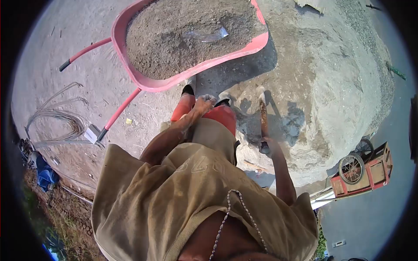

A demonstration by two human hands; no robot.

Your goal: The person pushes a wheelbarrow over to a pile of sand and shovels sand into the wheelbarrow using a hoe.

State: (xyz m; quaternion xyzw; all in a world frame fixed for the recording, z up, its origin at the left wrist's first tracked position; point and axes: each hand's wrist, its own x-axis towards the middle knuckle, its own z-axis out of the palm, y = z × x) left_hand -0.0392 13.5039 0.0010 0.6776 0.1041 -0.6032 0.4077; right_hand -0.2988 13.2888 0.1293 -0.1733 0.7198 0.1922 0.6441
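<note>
My right hand (271,144) is closed round a rusty-brown tool handle (263,115), close to its dark lower end. The handle's far end is pale and dusty, over the sand; the kind of tool does not show clearly. My left hand (203,105) is in front of my red trousers (185,106), its fingers curled and grey with dust. Whether anything is inside them cannot be made out. Beyond my feet stands a pink-red wheelbarrow (174,82) heaped with grey-brown sand (170,39). A crumpled clear plastic piece (209,35) lies on the sand.
A large pale sand pile (339,74) spreads to the right. Bent metal rods (65,119) lie at the left, beside a white block (92,133). A red wooden cart (370,167) with wheels stands at the lower right. Blue cloth or sheeting (45,174) lies at the left edge.
</note>
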